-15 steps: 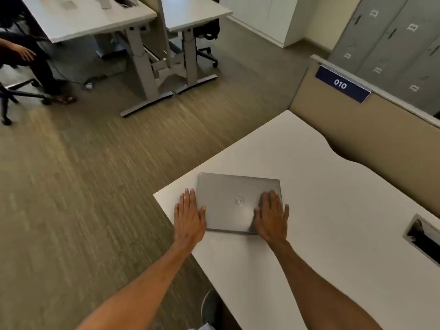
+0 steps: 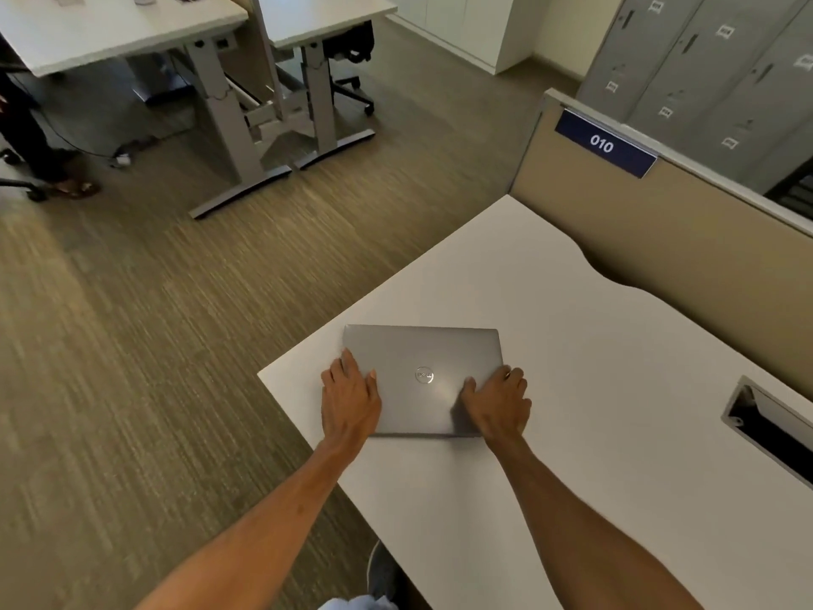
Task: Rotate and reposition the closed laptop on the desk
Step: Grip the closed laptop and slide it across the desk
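A closed grey laptop (image 2: 422, 367) with a round logo on its lid lies flat near the left corner of the white desk (image 2: 572, 345). My left hand (image 2: 349, 400) grips its near-left corner, fingers curled around the left edge and thumb on the lid. At the near-right corner my right hand (image 2: 497, 402) does the same, thumb on the lid and fingers wrapped over the right edge. The laptop's near corners are hidden under both hands.
A beige partition (image 2: 660, 239) with a blue "010" sign (image 2: 602, 145) runs behind the desk. A cable cutout (image 2: 770, 427) is set in the desk at the right. Floor drops off left of the desk edge. Other desks (image 2: 132, 33), an office chair and a seated person's legs (image 2: 31, 138) stand far left.
Both hands went from lying flat with straight fingers to curling around the laptop's side edges. The laptop sits in about the same place.
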